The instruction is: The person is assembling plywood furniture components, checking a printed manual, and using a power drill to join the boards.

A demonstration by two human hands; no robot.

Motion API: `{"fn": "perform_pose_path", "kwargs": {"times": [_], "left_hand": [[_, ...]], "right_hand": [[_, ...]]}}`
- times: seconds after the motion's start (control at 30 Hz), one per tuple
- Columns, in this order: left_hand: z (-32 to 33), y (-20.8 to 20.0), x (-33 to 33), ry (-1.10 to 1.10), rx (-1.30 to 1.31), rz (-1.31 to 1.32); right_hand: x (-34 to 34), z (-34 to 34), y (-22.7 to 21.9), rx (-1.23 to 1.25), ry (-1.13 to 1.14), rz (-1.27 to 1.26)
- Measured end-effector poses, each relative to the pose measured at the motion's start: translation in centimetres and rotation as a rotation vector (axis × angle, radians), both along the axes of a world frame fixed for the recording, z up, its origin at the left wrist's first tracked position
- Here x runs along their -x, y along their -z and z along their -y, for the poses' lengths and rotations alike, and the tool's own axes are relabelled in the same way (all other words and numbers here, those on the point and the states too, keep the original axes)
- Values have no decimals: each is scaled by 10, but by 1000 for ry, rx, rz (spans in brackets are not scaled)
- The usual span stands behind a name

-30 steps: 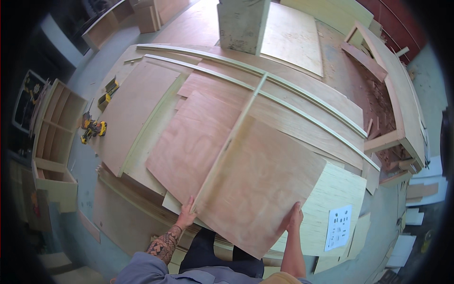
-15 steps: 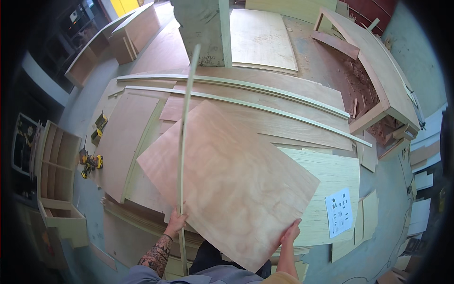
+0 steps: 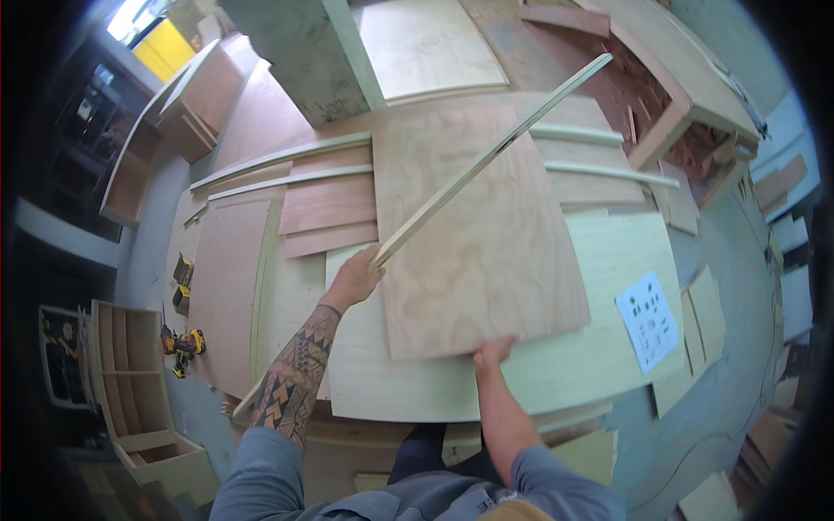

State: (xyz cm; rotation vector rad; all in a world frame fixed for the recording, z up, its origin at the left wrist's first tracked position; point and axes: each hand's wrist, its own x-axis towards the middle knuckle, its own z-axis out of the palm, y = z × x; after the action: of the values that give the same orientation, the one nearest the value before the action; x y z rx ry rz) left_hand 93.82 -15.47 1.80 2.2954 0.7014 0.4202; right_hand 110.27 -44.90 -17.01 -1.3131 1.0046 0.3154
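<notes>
Head view: strip [image 3: 486, 161] end inside left fingers [image 3: 369, 265] (closed).

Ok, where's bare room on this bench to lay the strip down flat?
Best patch is the pale sheet between the plywood panel and the printed paper. Another lies below the left hand, left of the right hand. Behind the panel it's crowded with curved strips and offcuts.

Even, soft daylight lit the workshop, brightest at a blown-out window [image 3: 130, 16] upper left. Shadows stayed faint. Fisheye distortion bent straight edges, and the dark, vignetted rim blurred slightly.
</notes>
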Motion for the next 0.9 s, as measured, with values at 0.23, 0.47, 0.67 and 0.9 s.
{"fn": "perform_pose_path", "kwargs": {"times": [0.23,0.47,0.67,0.9], "left_hand": [[106,5,64,74,337,-295],[146,72,128,206,278,-355],[158,107,151,424,276,-604],[169,149,196,176,136,-670]], "right_hand": [[11,-14,25,-379,-755,-252],[-26,104,-9,-159,-588,-129],[-167,247,-29,14,-300,272],[-166,234,-7,122,-465,-10]]}}
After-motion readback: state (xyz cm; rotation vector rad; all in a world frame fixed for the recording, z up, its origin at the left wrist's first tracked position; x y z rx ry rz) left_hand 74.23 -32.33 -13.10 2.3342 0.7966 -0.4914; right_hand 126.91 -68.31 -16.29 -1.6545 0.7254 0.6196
